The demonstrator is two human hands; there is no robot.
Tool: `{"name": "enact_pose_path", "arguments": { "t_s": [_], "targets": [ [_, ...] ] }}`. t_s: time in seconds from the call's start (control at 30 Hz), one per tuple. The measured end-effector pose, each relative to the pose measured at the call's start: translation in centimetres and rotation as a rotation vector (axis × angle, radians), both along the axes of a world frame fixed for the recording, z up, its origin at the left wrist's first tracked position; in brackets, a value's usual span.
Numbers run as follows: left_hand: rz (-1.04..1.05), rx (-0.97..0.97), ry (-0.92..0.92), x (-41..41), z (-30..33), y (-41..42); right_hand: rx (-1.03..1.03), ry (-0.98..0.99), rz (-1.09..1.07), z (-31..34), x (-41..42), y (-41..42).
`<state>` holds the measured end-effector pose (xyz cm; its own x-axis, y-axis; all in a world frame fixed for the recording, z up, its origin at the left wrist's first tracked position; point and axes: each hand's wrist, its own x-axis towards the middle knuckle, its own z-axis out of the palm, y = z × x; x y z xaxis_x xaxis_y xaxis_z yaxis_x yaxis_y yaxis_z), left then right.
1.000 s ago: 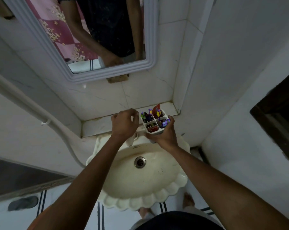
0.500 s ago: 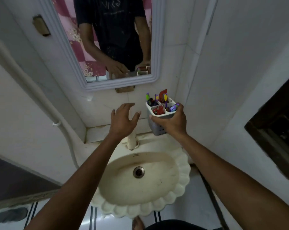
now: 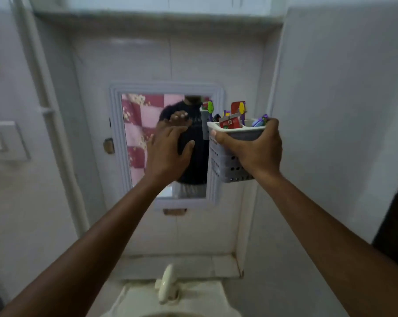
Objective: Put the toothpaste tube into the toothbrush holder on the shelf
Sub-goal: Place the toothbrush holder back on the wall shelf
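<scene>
Basin (image 3: 170,300): seen at the bottom edge, directly below the mirror, with a cream tap (image 3: 165,286) at its back.
Ledge (image 3: 182,264): set behind the tap, under the mirror.
Right hand (image 3: 255,148): raised just right of the mirror, wrapped around the toothbrush holder (image 3: 225,161).
Toothbrush holder: held upright in the air, its left side overlapping the mirror's right frame.
Toothpaste tube (image 3: 230,121): red, lodged in a front compartment among toothbrushes (image 3: 242,110).
Left hand (image 3: 168,148): held in front of the mirror, fingers spread, nothing held.
Mirror (image 3: 166,145): fixed to the tiled wall.
Shelf (image 3: 157,16): seen high above the mirror.
</scene>
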<state>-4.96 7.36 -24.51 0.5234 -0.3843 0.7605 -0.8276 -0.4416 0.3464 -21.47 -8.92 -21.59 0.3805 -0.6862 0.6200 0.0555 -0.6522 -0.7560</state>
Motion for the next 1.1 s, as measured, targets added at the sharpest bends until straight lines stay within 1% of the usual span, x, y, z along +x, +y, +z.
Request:
{"name": "enact_pose_path", "arguments": {
  "t_s": [0.2,0.3,0.37,0.43,0.53,0.63,0.73,0.87,0.97,1.1],
  "targets": [
    [0.021,-0.108,-0.216,0.2,13.4,-0.5,-0.109,-0.149,0.005,13.0,-1.8,-0.3],
    [0.015,-0.17,-0.296,1.0,18.2,-1.2,-0.139,-0.236,0.002,18.2,-2.3,-0.4],
    [0.005,-0.202,-0.344,1.6,20.8,-2.0,-0.156,-0.257,0.0,21.0,-2.4,-0.2],
    [-0.008,-0.197,-0.364,2.5,23.6,-3.1,-0.179,-0.279,-0.012,23.6,-2.1,0.0],
    [0.03,-0.111,-0.358,4.2,26.9,-4.8,-0.199,-0.302,-0.035,27.0,-1.3,0.3],
    [0.138,-0.022,-0.321,6.2,27.7,-6.3,-0.187,-0.335,-0.071,29.5,0.0,0.0],
    [0.201,-0.073,-0.381,7.0,27.1,-7.1,-0.174,-0.367,-0.107,31.4,1.3,-0.9],
    [0.212,-0.103,-0.437,7.8,27.0,-7.6,-0.212,-0.402,-0.19,33.7,3.6,-2.6],
    [0.213,-0.109,-0.472,8.3,26.9,-7.6,-0.213,-0.333,-0.231,34.6,6.2,-3.5],
    [0.196,-0.128,-0.508,8.7,26.9,-7.5,-0.23,-0.217,-0.271,33.3,9.9,-5.1]
  ]
}}
